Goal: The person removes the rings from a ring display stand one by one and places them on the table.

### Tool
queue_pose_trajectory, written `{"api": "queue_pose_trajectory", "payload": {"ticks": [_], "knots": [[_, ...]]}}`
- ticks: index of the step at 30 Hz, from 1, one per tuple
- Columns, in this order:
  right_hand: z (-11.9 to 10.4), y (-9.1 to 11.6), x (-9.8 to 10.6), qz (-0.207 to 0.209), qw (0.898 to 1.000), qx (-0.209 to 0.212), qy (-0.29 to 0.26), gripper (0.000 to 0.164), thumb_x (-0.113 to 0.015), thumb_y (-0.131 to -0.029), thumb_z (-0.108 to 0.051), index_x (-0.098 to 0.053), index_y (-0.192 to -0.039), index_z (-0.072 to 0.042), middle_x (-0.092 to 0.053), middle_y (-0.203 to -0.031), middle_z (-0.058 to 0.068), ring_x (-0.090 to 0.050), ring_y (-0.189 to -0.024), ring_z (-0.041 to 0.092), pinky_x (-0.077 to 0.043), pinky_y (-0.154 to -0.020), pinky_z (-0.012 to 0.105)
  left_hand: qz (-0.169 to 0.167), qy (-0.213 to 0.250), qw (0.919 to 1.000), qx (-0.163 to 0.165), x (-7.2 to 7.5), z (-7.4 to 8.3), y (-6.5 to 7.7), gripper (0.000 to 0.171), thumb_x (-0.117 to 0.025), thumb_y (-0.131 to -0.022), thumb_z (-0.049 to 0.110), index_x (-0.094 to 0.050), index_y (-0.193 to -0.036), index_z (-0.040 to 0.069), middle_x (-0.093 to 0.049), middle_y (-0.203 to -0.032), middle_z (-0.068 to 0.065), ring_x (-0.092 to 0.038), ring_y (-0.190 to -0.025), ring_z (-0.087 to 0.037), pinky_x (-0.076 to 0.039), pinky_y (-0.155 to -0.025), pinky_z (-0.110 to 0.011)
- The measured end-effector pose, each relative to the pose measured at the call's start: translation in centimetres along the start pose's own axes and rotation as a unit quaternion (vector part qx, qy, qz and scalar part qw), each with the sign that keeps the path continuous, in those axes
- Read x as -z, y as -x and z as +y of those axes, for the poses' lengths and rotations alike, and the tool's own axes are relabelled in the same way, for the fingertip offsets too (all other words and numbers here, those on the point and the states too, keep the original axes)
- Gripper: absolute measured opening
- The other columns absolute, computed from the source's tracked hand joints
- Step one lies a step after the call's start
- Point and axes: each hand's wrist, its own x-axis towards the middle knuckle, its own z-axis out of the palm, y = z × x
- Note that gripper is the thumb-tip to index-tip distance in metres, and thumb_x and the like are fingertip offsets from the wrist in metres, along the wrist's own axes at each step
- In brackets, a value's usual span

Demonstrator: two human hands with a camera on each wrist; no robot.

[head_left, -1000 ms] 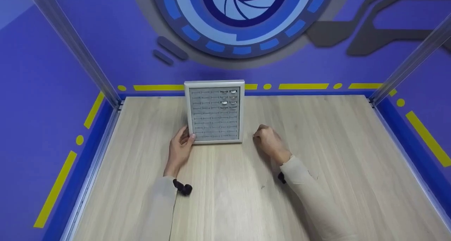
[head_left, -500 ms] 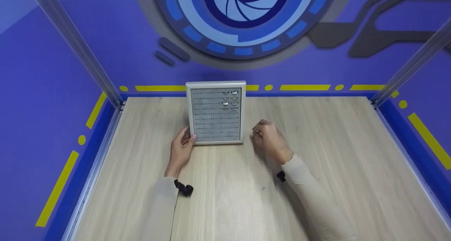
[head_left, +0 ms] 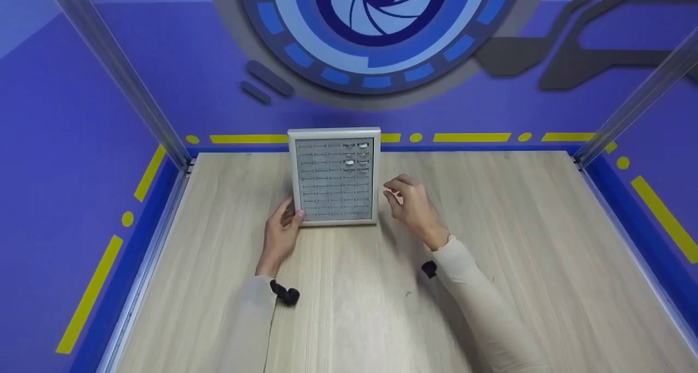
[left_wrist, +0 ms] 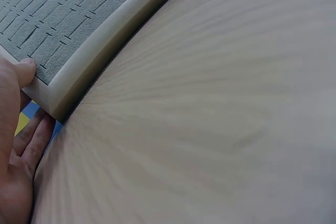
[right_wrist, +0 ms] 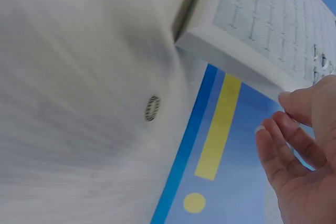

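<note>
A pale-framed ring display box (head_left: 333,223) leans upright near the back wall, its grey padded face lined with rows of slots. Several silver rings (head_left: 349,163) sit in the upper right slots. My left hand (head_left: 280,241) grips the lower left corner, thumb over the front, fingers behind. Just right of the frame, my right hand (head_left: 413,205) hovers with thumb and index fingertips close together; I cannot tell whether something small is between them. In the right wrist view, a dark patterned ring (right_wrist: 152,108) lies on the table, apart from the fingers.
The light wood table (head_left: 349,307) runs back to a purple wall (head_left: 191,84) with yellow dashes. Side walls with metal posts (head_left: 117,73) close in both sides. A black wrist camera (head_left: 286,294) sits at the left cuff.
My right hand has risen from the table and moved up and slightly left toward the box's right edge, its fingertips parting a little. The left hand stays on the corner.
</note>
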Motion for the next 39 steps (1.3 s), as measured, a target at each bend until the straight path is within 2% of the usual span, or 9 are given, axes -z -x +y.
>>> {"api": "queue_pose_trajectory", "payload": {"ticks": [9,15,22,29,35,39], "knots": [[-1.1,-1.8,-0.5,0.043,0.999,0.029,-0.002,0.01,-0.076,-0.093,0.007,-0.078,-0.103,0.005,-0.075,-0.1,0.017,-0.075,-0.085,0.03,-0.066,-0.075,0.037,-0.004,-0.001,1.0,-0.004,0.0,0.2,0.0,0.05,-0.065,-0.109,0.026,-0.053,-0.156,0.013,-0.064,-0.146,-0.013,-0.066,-0.13,-0.028,-0.054,-0.114,-0.045],[-2.0,-2.8,-0.8,0.04,0.999,0.021,0.006,0.01,-0.075,-0.094,0.007,-0.078,-0.103,0.003,-0.073,-0.102,0.015,-0.075,-0.089,0.027,-0.066,-0.075,0.034,-0.003,-0.005,1.0,0.001,0.0,0.2,0.0,0.053,-0.064,-0.109,0.025,-0.05,-0.158,0.011,-0.063,-0.148,-0.014,-0.065,-0.131,-0.029,-0.054,-0.114,-0.045],[-2.9,-3.8,-1.3,0.04,0.999,0.032,0.0,0.008,-0.072,-0.097,0.006,-0.078,-0.103,0.004,-0.071,-0.101,0.014,-0.074,-0.089,0.024,-0.065,-0.079,0.031,-0.003,0.002,0.9999,-0.011,0.1,0.0,0.0,0.053,-0.064,-0.109,0.023,-0.05,-0.158,0.01,-0.064,-0.146,-0.015,-0.066,-0.131,-0.03,-0.055,-0.113,-0.044],[-3.5,-4.4,-1.9,0.037,0.998,0.038,0.037,0.007,-0.072,-0.097,0.005,-0.078,-0.101,0.003,-0.068,-0.099,0.013,-0.067,-0.084,0.021,-0.061,-0.071,0.031,-0.006,0.004,1.0,-0.003,0.1,0.1,0.2,0.055,-0.064,-0.109,0.024,-0.048,-0.161,0.012,-0.062,-0.15,-0.013,-0.063,-0.134,-0.028,-0.052,-0.116,-0.044],[-3.7,-4.7,-2.3,0.047,0.996,0.038,0.068,0.011,-0.068,-0.099,0.006,-0.078,-0.102,0.003,-0.068,-0.099,0.014,-0.069,-0.089,0.026,-0.064,-0.076,0.036,-0.002,0.003,0.9999,-0.011,0.1,0.2,0.1,0.058,-0.066,-0.108,0.02,-0.046,-0.161,0.007,-0.06,-0.151,-0.017,-0.063,-0.134,-0.032,-0.052,-0.116,-0.046],[-3.7,-4.7,-2.5,0.049,0.994,0.042,0.089,0.01,-0.069,-0.1,0.004,-0.078,-0.101,0.003,-0.067,-0.099,0.013,-0.069,-0.09,0.026,-0.064,-0.076,0.036,0.001,0.004,0.9999,-0.012,0.1,0.1,0.1,0.058,-0.067,-0.108,0.02,-0.046,-0.161,0.006,-0.06,-0.151,-0.017,-0.062,-0.134,-0.032,-0.051,-0.116,-0.047]]}}
